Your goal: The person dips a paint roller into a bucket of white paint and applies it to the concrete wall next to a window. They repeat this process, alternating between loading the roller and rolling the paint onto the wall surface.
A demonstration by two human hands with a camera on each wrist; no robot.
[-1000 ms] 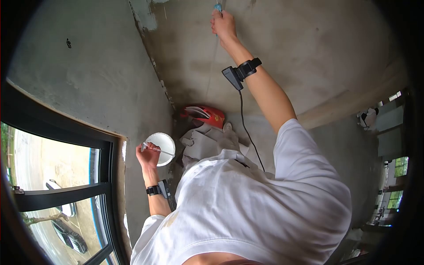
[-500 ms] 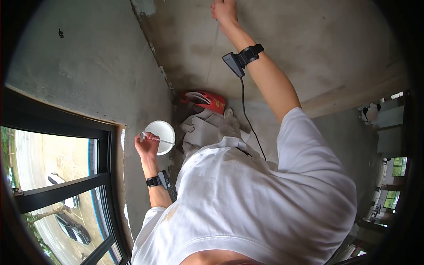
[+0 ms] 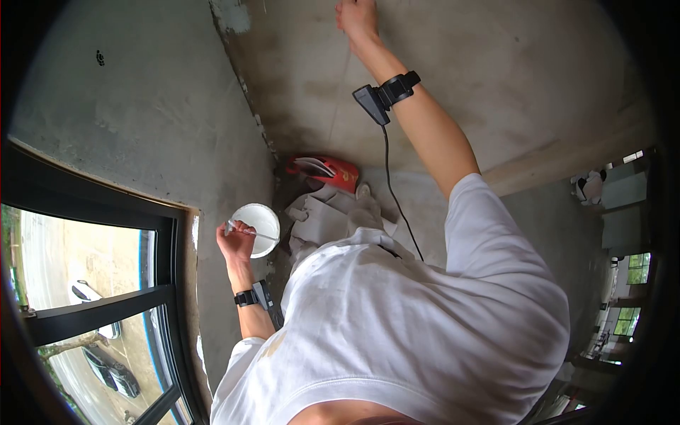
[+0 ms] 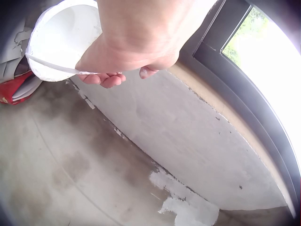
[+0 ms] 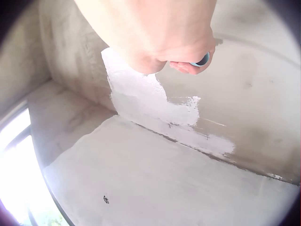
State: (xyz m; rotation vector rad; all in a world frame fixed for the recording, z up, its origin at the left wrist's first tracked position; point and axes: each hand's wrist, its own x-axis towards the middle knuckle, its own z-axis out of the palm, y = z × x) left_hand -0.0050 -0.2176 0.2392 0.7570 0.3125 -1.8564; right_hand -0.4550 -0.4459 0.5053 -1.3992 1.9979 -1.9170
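My left hand (image 3: 236,242) grips the handle (image 4: 51,67) of a white bucket (image 3: 263,218), low at my left side by the window. The bucket hangs with its mouth facing up and its inner wall is white. My right hand (image 3: 360,21) is raised high against the wall and holds a blue-handled tool (image 5: 204,59). Only the hollow butt of its handle shows in the right wrist view; the working end is hidden behind the hand. White paint (image 5: 141,96) covers a ragged patch of wall beside that hand.
At my left is a black-framed window (image 3: 166,248). A red bag (image 3: 340,173) and pale sheets (image 3: 319,219) lie on the floor in the corner near my foot. From the right wrist camera hangs a black cable (image 3: 389,177).
The right hand now sits higher in the head view, and the blue handle has passed out of its top edge. The left hand keeps its hold on the bucket handle.
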